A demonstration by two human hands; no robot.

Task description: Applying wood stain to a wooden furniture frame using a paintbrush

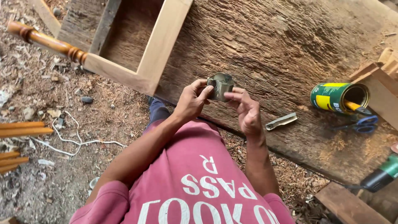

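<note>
Above the table edge, at centre: both hands hold a small folded grey-green strip, likely sandpaper or metal; I cannot tell which.
Left hand: closed on the strip's left side, thumb on top, fingers curled beneath.
Right hand: pinching the strip's right edge with thumb and forefinger, the other fingers loose.
Table: rough, weathered plank, running from 12 to 4 o'clock.
Frame: pale wood, at 11 o'clock, with a turned leg jutting left.
Can: green and yellow, lying on its side at 3 o'clock, scissors just below it.
Offcut: thin piece near the right hand, apart from it.
Doing it well: I judge a firm two-sided pinch keeps the fold tight; keep it over the table so a slip lands on wood, not in the shavings.
</note>
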